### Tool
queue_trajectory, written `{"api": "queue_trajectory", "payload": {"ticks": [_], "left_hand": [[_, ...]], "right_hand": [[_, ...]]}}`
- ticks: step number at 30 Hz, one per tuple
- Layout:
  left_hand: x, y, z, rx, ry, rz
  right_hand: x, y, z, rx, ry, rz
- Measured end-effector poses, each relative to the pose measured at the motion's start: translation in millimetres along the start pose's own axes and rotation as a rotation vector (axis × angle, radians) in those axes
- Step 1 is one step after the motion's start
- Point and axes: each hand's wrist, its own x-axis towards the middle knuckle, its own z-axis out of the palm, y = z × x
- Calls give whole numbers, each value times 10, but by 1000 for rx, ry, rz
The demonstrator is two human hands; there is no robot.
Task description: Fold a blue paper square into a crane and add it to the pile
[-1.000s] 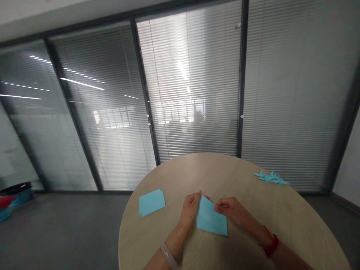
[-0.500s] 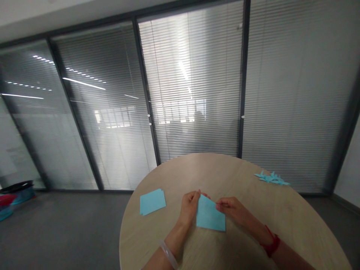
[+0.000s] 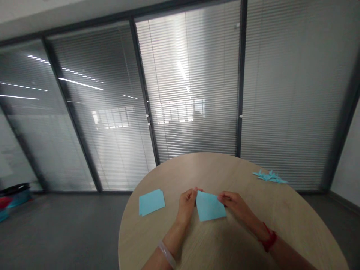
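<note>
1. Blinds cover the glass across the background, set in dark frames; strip lights show as reflections toward the left.
2. At the far left, on the grey floor, sit black, red and blue items, cut off by the picture's edge and too blurred to name.
3. Next comes the worktop, round and pale wood, its near edge out of view.
4. On its left side lies a stack of blue paper, the pieces slightly out of line at the edges.
5. Right of that is the left hand, a pale bracelet on its wrist. Its grip is closed on the sheet's upper left corner, the thumb uppermost.
6. Between the hands is the blue sheet, over the worktop's near middle; whether its lower edge touches the wood I cannot tell.
7. The right hand, with a red band, has its grip pinched on the sheet's upper right side, fingers curled and partly hidden.
8. Farther right, near the worktop's far edge, pointed blue folded shapes lie heaped together.
</note>
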Motion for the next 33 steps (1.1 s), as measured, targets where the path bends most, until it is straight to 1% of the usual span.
{"api": "queue_trajectory", "payload": {"ticks": [3, 6, 9, 11, 15, 18, 20, 21, 23, 25, 27, 29, 33], "left_hand": [[2, -71, 21, -38, -72, -47], [-5, -116, 51, -118, -153, -140], [-10, -118, 42, -65, -205, -198], [-20, -106, 16, 0, -243, -208], [-77, -91, -27, 74, -396, -209], [-117, -97, -25, 54, -506, -226], [-118, -102, -17, 17, -487, -230], [-111, -102, -15, -3, -444, -230], [-86, -96, -15, -47, -323, -221], [-62, -80, -18, -109, -244, -206], [-51, -63, -20, -173, -229, -200], [-50, -51, -16, -210, -232, -199], [-55, -59, -5, -222, -230, -198]], "right_hand": [[30, 37, -46, 3, 121, 8], [34, 36, -92, 20, 158, -11], [14, -3, -93, 1, 123, -41], [-7, -34, -66, -30, 67, -64], [-64, -86, 13, -84, -23, -127], [-99, -121, 51, -114, -37, -153], [-107, -136, 52, -112, -9, -196], [-107, -139, 47, -102, 11, -232], [-105, -132, 32, -80, 29, -311], [-109, -114, 19, -92, 6, -375], [-123, -93, 18, -141, -22, -395], [-137, -76, 26, -183, -48, -381], [-125, -63, 43, -172, -99, -334]]}}
